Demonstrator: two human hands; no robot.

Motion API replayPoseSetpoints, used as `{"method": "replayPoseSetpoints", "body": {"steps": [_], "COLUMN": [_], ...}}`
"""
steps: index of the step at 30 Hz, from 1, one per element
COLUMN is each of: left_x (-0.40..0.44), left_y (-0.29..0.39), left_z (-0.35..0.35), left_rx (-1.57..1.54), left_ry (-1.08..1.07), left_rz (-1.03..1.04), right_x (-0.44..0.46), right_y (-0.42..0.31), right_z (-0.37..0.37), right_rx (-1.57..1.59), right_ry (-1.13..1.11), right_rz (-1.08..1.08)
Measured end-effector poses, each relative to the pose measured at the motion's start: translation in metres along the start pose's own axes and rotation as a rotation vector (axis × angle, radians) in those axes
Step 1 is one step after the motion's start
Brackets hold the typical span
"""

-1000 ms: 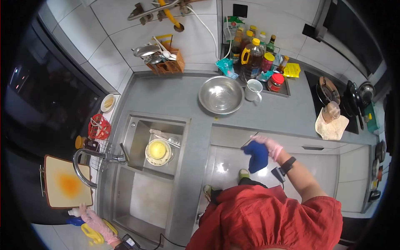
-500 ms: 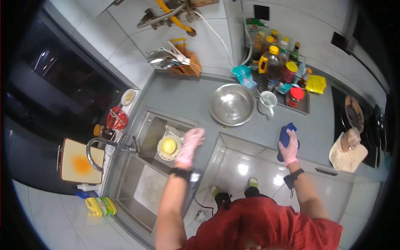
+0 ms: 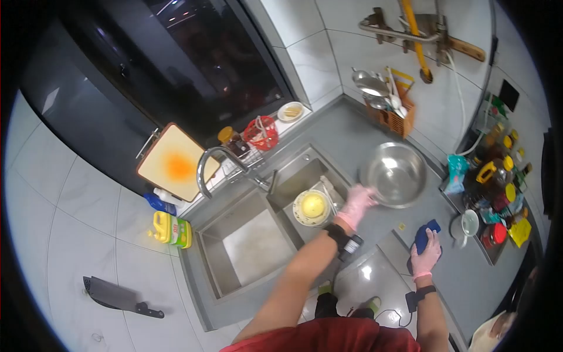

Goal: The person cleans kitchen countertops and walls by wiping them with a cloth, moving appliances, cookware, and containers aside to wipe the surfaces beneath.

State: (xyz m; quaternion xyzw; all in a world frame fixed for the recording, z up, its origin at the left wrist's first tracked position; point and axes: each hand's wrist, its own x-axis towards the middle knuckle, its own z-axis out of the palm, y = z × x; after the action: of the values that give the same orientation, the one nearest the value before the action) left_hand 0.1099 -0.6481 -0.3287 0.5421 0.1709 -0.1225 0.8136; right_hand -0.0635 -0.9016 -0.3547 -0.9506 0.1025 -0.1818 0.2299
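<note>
My left hand [image 3: 359,205], in a pink glove, is at the lower left rim of the steel basin [image 3: 396,175], its fingers closed at the edge. On the grey counter to the right, my right hand [image 3: 426,256], also gloved, presses on a dark blue cloth [image 3: 423,237] with its fingers over it. Left of my left hand, a yellow bowl [image 3: 312,205] sits in a patterned dish in the sink.
The double sink [image 3: 218,276] has a curved faucet [image 3: 205,170]. A white cup [image 3: 465,226] and several bottles stand at the right. A cutting board [image 3: 170,161] leans by the window; a knife [image 3: 120,297] hangs at the lower left.
The view has turned toward the window and sink. My left hand has moved from over the sink to the basin's rim. The cloth, earlier held over the floor, now lies under my right hand on the counter.
</note>
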Motion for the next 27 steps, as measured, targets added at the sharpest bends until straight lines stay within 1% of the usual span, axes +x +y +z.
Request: {"method": "replayPoseSetpoints", "body": {"steps": [1, 2, 3, 4, 5, 6, 7, 8, 9, 10, 11, 12, 13, 16, 18, 19, 21, 22, 24, 25, 27], "left_x": [-0.013, -0.029, -0.004, -0.001, 0.009, 0.016, 0.027, 0.034, 0.048, 0.097, 0.070, 0.080, 0.079, 0.087, 0.090, 0.096, 0.111, 0.102, 0.089, 0.104, 0.127], "left_y": [0.053, 0.110, 0.132, 0.167, 0.200, 0.228, 0.250, 0.269, 0.278, 0.276, 0.287, 0.287, 0.288, 0.285, 0.279, 0.272, 0.258, 0.261, 0.267, 0.262, 0.257], "left_z": [-0.018, -0.025, -0.060, -0.083, -0.105, -0.119, -0.140, -0.162, -0.180, -0.244, -0.228, -0.246, -0.248, -0.255, -0.250, -0.259, -0.281, -0.265, -0.232, -0.248, -0.270], "left_rx": [-0.045, 0.130, 0.057, 0.058, 0.097, 0.006, -0.061, -0.044, -0.149, -0.097, -0.216, -0.336, -0.370, -0.393, -0.478, -0.475, -0.211, -0.209, -0.584, -0.787, -0.660], "left_ry": [0.017, 0.171, 0.196, 0.170, 0.268, 0.365, 0.442, 0.527, 0.673, 0.722, 0.707, 0.682, 0.712, 0.711, 0.805, 0.805, 0.793, 0.795, 0.719, 0.421, 0.246], "left_rz": [0.095, 0.091, 0.215, 0.330, 0.370, 0.484, 0.526, 0.490, 0.533, 0.633, 0.571, 0.587, 0.582, 0.552, 0.551, 0.544, 0.517, 0.510, 0.274, 0.329, 0.498], "right_x": [0.002, 0.003, 0.003, 0.002, 0.002, 0.002, 0.001, 0.001, 0.001, 0.001, 0.001, 0.002, 0.001, 0.002, 0.000, 0.000, 0.001, 0.001, 0.002, 0.002, 0.002], "right_y": [-0.004, -0.004, -0.002, 0.000, -0.001, -0.002, -0.003, -0.005, -0.005, -0.004, -0.004, -0.003, -0.003, -0.002, 0.000, 0.001, 0.001, 0.001, 0.000, -0.002, -0.001], "right_z": [0.005, 0.009, 0.013, 0.014, 0.015, 0.016, 0.015, 0.013, 0.014, 0.015, 0.016, 0.017, 0.017, 0.019, 0.021, 0.022, 0.023, 0.022, 0.022, 0.021, 0.019], "right_rx": [0.014, -0.035, -0.087, -0.098, -0.097, -0.118, -0.141, -0.139, -0.144, -0.146, -0.149, -0.154, -0.164, -0.182, -0.188, -0.189, -0.193, -0.188, -0.189, -0.190, -0.208], "right_ry": [-0.004, 0.003, 0.011, -0.005, -0.008, -0.018, -0.027, -0.033, -0.028, -0.023, -0.018, -0.012, -0.018, -0.011, -0.004, 0.007, 0.012, 0.022, 0.031, 0.026, 0.023], "right_rz": [-0.009, -0.022, -0.032, -0.033, -0.029, -0.023, -0.015, -0.009, -0.002, -0.005, -0.008, 0.000, 0.007, 0.007, 0.002, -0.005, -0.010, -0.022, -0.026, -0.022, -0.004]}}
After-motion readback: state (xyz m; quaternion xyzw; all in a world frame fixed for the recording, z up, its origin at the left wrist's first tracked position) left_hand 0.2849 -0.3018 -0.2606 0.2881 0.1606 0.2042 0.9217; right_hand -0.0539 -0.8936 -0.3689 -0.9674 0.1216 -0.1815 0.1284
